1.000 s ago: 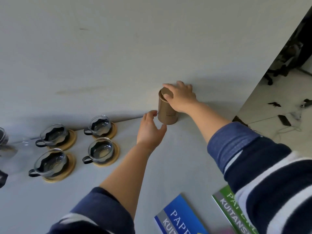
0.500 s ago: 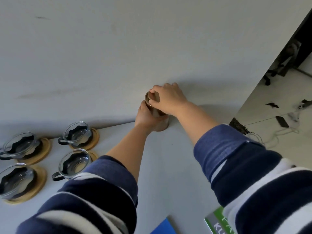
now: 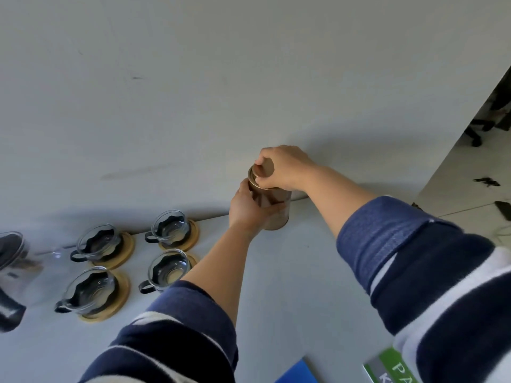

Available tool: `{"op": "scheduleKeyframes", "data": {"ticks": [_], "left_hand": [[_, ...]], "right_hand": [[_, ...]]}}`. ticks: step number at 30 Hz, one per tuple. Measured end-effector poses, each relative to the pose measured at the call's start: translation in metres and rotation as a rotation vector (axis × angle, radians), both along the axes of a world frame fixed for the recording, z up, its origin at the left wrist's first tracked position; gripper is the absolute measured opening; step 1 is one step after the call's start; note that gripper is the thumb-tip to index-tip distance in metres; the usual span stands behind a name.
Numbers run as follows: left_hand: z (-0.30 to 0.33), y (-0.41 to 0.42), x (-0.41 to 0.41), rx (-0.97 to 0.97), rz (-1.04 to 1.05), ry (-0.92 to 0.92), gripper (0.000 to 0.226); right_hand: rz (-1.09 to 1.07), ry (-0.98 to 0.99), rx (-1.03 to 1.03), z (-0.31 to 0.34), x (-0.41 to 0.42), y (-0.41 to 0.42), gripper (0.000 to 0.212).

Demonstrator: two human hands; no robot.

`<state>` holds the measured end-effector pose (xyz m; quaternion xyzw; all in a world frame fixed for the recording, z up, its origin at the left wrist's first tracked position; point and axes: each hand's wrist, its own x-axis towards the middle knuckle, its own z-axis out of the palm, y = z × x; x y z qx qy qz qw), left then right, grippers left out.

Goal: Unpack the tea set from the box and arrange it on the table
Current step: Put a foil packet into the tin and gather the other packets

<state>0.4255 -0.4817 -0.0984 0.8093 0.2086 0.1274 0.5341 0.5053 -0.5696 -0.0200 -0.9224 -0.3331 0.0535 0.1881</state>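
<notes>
The right hand (image 3: 287,167) curls its fingertips around the round lid (image 3: 264,168) atop the gold tin canister (image 3: 272,203), pinching its rim. The left hand (image 3: 247,210) wraps the canister's body, thumb across its front. The canister stands upright at the table's (image 3: 290,272) far edge, against the pale wall (image 3: 221,78). Well to the left, four glass cups (image 3: 168,268) sit on wooden coasters (image 3: 124,247), with bare tabletop between them and the canister. A glass teapot (image 3: 16,269) shows at the left border.
</notes>
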Motion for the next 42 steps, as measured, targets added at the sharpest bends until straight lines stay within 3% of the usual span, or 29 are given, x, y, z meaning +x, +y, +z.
{"op": "scheduleKeyframes", "data": {"ticks": [9,13,18,24,28,33,42], "left_hand": [[0.001,0.006,-0.019,0.072,-0.01,-0.007,0.065],[-0.016,0.011,-0.026,0.129,-0.044,0.005,0.074],[-0.023,0.014,-0.022,0.036,-0.018,-0.006,0.072],[-0.023,0.037,-0.015,0.029,0.016,0.033,0.072],[-0.025,0.049,-0.005,0.101,0.002,0.085,0.061],[-0.026,0.057,-0.005,0.104,-0.065,0.123,0.078],[-0.038,0.057,-0.001,0.075,-0.059,0.126,0.091]], "right_hand": [[0.023,0.079,0.003,0.014,-0.014,-0.001,0.034],[0.023,0.199,0.106,0.012,-0.015,0.002,0.029],[0.05,0.133,0.204,0.013,-0.023,0.014,0.028],[-0.074,0.075,0.382,-0.01,-0.048,-0.01,0.038],[-0.107,0.066,0.387,-0.053,-0.073,-0.025,0.043],[-0.106,0.145,0.193,-0.122,-0.105,-0.024,0.048],[-0.099,-0.125,0.119,-0.169,-0.116,-0.022,0.052]]}}
